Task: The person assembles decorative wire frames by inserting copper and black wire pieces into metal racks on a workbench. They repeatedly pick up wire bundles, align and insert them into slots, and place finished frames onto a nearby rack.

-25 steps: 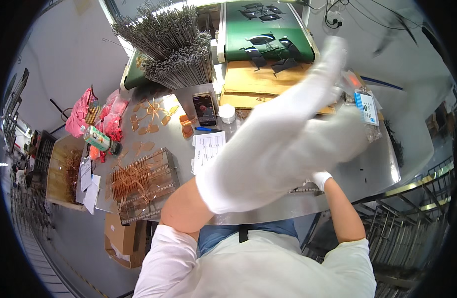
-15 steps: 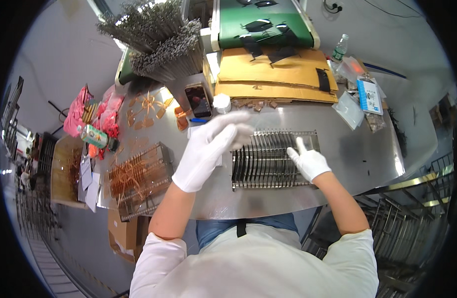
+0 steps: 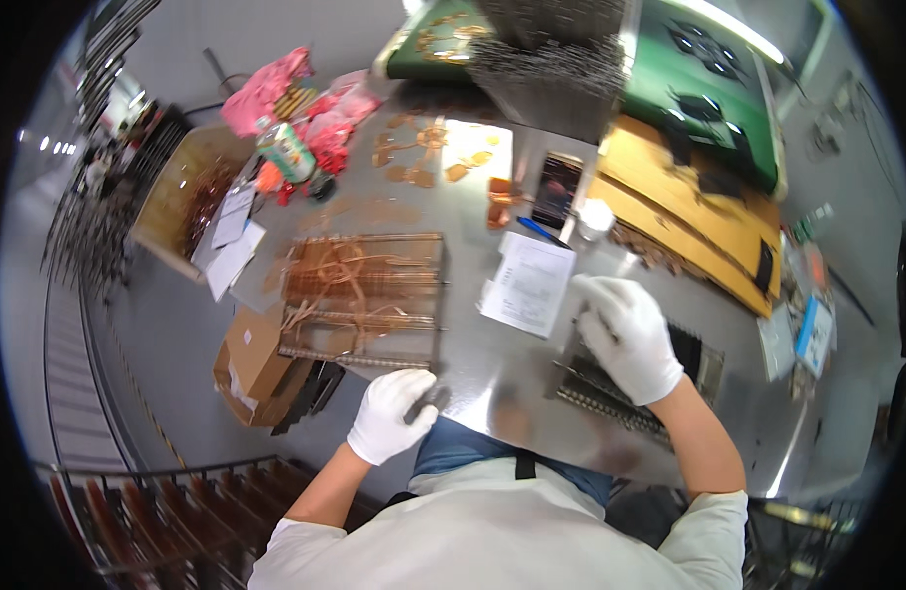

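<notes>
My white-gloved left hand (image 3: 390, 417) is at the table's front edge, just below a wire rack (image 3: 439, 329) of thin copper-coloured pieces. Its fingers are curled round a small dark grey piece (image 3: 429, 403), whose kind I cannot make out. On the right, my gloved right hand (image 3: 630, 339) hangs over a metal rack (image 3: 610, 401) of dark thin plates and covers part of it. The right fingers are bent and slightly apart, somewhat blurred, with nothing visible between them. A printed sheet (image 3: 529, 285) lies between the two racks.
Behind the sheet are a phone (image 3: 556, 190), a blue pen (image 3: 542, 231) and a white round container (image 3: 597, 218). Yellow cardboard (image 3: 669, 211) and a green conveyor (image 3: 660, 74) are at back right. Left are a bottle (image 3: 287, 150), pink bags (image 3: 271, 90) and a bin (image 3: 163, 211).
The view has swung left. My left hand has dropped from above the table's middle to the front edge by the copper rack. My right hand stays at the dark rack, its fingers now pointing left.
</notes>
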`<state>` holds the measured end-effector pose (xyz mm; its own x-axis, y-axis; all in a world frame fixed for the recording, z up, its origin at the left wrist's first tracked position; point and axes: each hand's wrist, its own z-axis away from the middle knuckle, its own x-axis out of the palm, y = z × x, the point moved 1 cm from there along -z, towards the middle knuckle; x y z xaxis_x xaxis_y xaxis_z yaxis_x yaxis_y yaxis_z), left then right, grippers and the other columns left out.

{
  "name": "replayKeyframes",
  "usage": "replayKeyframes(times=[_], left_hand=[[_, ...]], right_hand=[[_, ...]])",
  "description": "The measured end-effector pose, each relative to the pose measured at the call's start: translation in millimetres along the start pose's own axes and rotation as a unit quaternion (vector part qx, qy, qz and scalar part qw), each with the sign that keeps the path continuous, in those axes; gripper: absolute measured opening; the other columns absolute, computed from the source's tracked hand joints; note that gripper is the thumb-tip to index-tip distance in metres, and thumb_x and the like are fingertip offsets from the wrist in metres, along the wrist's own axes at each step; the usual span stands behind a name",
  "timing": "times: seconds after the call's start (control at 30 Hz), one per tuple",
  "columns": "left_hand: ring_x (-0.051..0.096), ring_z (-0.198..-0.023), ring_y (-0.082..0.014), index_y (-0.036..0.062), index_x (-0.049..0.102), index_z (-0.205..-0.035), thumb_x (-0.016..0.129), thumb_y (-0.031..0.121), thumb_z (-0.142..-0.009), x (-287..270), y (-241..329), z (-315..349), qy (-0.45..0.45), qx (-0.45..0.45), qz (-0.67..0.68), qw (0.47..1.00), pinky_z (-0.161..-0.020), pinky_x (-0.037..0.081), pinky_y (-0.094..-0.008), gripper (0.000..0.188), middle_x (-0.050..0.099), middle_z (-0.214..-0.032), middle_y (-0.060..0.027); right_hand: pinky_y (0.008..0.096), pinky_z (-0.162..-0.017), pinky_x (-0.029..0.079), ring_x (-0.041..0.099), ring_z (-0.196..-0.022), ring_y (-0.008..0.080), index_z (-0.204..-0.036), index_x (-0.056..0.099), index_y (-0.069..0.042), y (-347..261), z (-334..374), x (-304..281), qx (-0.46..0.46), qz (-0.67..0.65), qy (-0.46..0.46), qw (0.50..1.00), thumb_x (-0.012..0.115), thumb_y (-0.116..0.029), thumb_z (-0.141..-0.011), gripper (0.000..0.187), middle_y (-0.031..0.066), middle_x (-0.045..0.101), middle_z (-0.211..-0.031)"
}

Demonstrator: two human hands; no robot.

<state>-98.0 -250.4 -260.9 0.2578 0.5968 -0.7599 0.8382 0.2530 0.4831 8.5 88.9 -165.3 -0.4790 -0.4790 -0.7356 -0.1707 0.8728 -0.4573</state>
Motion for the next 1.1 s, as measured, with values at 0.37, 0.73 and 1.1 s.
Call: replayKeyframes(times=[0.37,0.73,1.1], left_hand=[[0.059,-0.122,-0.039,0.0062,0.062,-0.129,0.079,0.024,-0.077,1,-80,35,0.082,-0.095,-0.145,0.981,-0.104,0.042,-0.0564,0.058,0.064,-0.125,-0.0164],[0.068,-0.093,-0.0218,0.0136,0.072,-0.106,0.075,0.028,-0.069,13,-107,28,0.109,-0.072,-0.12,0.984,-0.072,0.046,-0.0405,0.04,0.068,-0.097,-0.0012],[0.054,-0.056,-0.0143,0.0213,0.063,-0.095,0.067,0.026,-0.071,29,-115,28,0.123,-0.084,-0.171,0.974,-0.061,0.027,-0.0347,0.025,0.057,-0.072,0.0063]], right_hand=[[0.0432,-0.079,0.057,0.071,-0.088,0.0324,-0.09,0.069,-0.005,-114,-177,244,-0.103,0.086,-0.239,0.962,0.072,-0.027,-0.087,0.022,0.015,0.07,-0.086],[0.0503,-0.073,0.058,0.074,-0.079,0.0414,-0.099,0.06,0.0,-113,-200,281,0.031,0.033,-0.341,0.939,0.064,-0.015,-0.083,0.022,0.024,0.072,-0.08],[0.047,-0.082,0.058,0.073,-0.088,0.0399,-0.11,0.073,-0.008,11,-335,278,0.076,0.105,-0.133,0.983,0.062,-0.022,-0.092,0.025,0.0217,0.074,-0.093]])
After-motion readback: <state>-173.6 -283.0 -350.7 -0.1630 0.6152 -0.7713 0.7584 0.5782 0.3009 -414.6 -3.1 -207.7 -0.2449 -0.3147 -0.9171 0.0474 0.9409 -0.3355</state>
